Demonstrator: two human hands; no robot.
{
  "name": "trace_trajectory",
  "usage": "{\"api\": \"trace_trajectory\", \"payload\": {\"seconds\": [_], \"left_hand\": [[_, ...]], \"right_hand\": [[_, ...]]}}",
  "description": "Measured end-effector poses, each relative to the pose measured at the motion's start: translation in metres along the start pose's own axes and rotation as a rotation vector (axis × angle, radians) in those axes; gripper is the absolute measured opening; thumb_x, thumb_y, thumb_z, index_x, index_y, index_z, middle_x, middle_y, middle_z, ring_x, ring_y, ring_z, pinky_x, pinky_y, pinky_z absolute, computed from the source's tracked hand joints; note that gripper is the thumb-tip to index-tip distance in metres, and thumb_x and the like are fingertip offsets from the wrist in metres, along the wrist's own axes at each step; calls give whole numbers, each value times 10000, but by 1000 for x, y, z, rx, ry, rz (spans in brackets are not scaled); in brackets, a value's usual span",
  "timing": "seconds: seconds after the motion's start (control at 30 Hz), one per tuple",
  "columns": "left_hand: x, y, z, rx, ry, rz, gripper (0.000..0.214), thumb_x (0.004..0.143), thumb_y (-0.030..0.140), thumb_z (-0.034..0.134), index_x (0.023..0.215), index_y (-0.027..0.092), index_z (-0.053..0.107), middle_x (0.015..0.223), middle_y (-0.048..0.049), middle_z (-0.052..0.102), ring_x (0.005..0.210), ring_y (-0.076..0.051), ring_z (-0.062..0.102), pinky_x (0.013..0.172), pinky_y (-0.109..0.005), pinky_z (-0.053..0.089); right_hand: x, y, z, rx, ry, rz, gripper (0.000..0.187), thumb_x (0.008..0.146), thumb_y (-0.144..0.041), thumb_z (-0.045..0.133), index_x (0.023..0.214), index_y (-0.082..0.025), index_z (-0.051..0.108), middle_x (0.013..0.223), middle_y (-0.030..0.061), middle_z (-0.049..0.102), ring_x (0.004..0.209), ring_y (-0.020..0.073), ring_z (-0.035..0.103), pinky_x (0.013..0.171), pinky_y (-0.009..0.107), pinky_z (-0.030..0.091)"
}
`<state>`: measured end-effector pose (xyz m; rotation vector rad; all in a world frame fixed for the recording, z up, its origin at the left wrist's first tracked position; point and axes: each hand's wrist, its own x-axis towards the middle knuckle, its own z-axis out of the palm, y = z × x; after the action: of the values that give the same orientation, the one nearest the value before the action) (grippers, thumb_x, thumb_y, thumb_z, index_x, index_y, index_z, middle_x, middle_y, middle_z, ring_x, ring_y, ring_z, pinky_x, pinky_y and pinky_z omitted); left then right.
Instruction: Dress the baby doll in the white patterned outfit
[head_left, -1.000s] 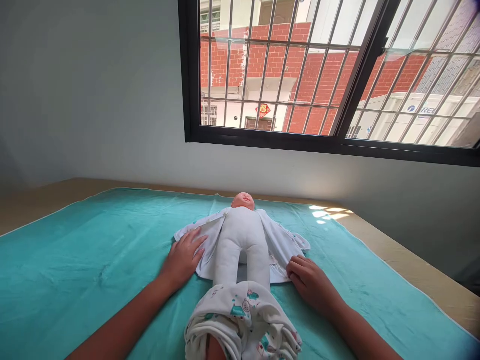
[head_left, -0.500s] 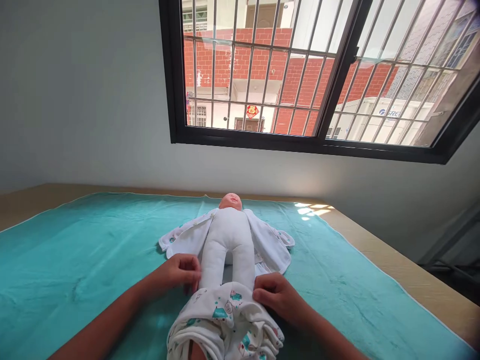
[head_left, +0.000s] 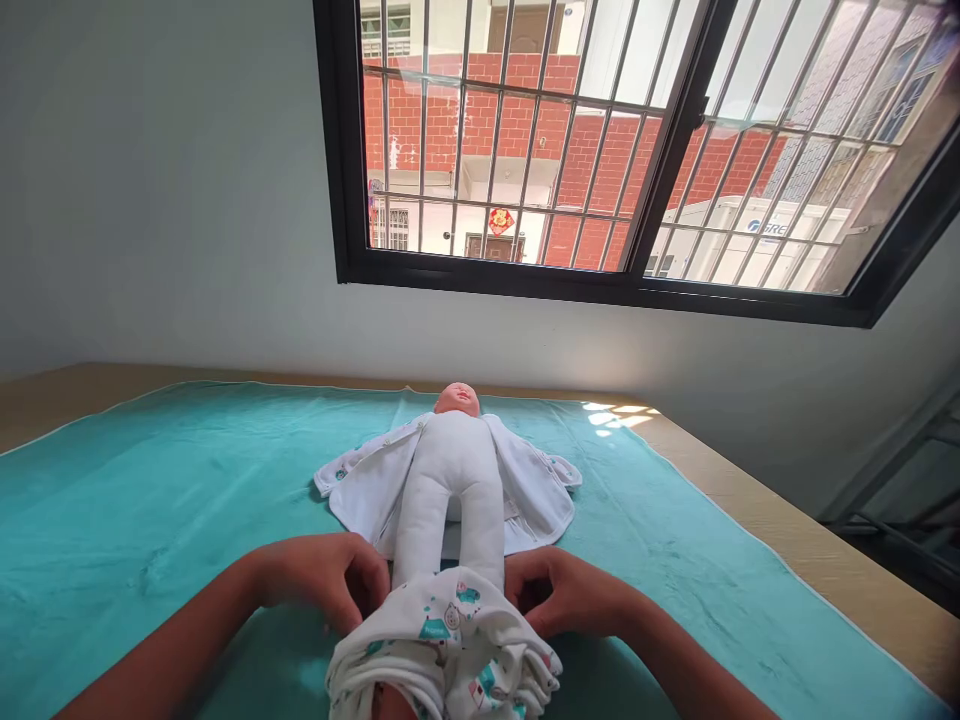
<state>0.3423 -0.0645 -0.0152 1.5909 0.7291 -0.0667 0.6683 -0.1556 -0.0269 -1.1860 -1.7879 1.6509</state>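
Note:
A baby doll (head_left: 452, 480) with a white cloth body lies on its back, its head at the far end and its legs toward me. Bunched around its lower legs is a pair of white printed baby pants (head_left: 450, 640). My left hand (head_left: 330, 575) is curled at the left edge of the pants' opening, thumb and fingers closed on the fabric. At the opposite edge my right hand (head_left: 562, 590) grips the pants the same way. Both hands' fingertips are partly hidden by cloth. Under the doll, a white baby jacket (head_left: 375, 480) is spread open.
A turquoise cloth (head_left: 187, 480) covers most of the wooden table (head_left: 817, 570). Behind the table's far edge rises a pale wall (head_left: 172, 200) with a barred, black-framed window (head_left: 487, 280). Sunlight patches fall near the far right corner.
My left hand has moved from beside the doll's leg down to the left edge of the pants and closed there. My right hand's fingers have tucked in at the right edge.

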Motion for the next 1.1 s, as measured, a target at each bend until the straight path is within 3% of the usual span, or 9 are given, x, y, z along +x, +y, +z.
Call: {"api": "trace_trajectory", "payload": {"seconds": [0.17, 0.33, 0.5, 0.6, 0.67, 0.8, 1.1], "left_hand": [[-2, 2, 3, 47, -131, 13, 395, 485, 314, 906, 858, 236, 801, 805, 26, 751, 691, -148, 633, 669, -199, 511], [-4, 6, 8, -11, -231, -3, 423, 436, 339, 932, 826, 236, 804, 724, 41, 742, 602, -128, 624, 614, -175, 535], [-14, 18, 16, -37, -278, -34, 522, 469, 520, 885, 890, 225, 796, 695, 12, 730, 600, -161, 626, 581, -228, 554], [-17, 22, 20, 21, -325, 21, 611, 488, 566, 857, 989, 225, 776, 832, -10, 755, 742, -227, 673, 686, -283, 579], [-15, 21, 21, 34, -338, 32, 576, 515, 556, 853, 975, 220, 773, 862, -16, 753, 775, -255, 679, 688, -314, 587], [-10, 15, 18, -80, -250, 63, 537, 493, 503, 883, 927, 209, 766, 842, -19, 746, 761, -258, 672, 620, -321, 579], [4, 8, 9, -106, 75, 179, 338, 581, 297, 841, 883, 168, 759, 824, -2, 710, 779, -184, 626, 735, -255, 479]], "right_hand": [[1, 0, 4, -86, 55, 5, 270, 690, -291, 787, 799, -141, 591, 754, -27, 545, 681, 92, 429, 597, 201, 340], [2, 1, 5, -158, 95, 14, 217, 729, -267, 733, 794, -147, 564, 743, -34, 498, 690, 95, 391, 598, 204, 326], [4, 3, 6, -110, 150, -20, 222, 759, -312, 706, 753, -152, 554, 701, -37, 454, 674, 100, 370, 591, 218, 314], [7, 3, 7, -55, 189, -83, 240, 763, -344, 707, 740, -159, 557, 736, -29, 473, 677, 106, 404, 604, 226, 343], [8, 1, 8, -38, 217, -143, 235, 753, -340, 721, 731, -160, 570, 878, 1, 528, 770, 134, 477, 678, 243, 401], [8, -4, 9, -25, 210, -197, 185, 772, -314, 704, 738, -167, 597, 1070, 31, 532, 951, 193, 519, 812, 283, 436], [8, -4, 8, -79, 213, -153, 217, 774, -345, 700, 730, -168, 583, 1078, 28, 526, 891, 164, 494, 742, 260, 419]]}}
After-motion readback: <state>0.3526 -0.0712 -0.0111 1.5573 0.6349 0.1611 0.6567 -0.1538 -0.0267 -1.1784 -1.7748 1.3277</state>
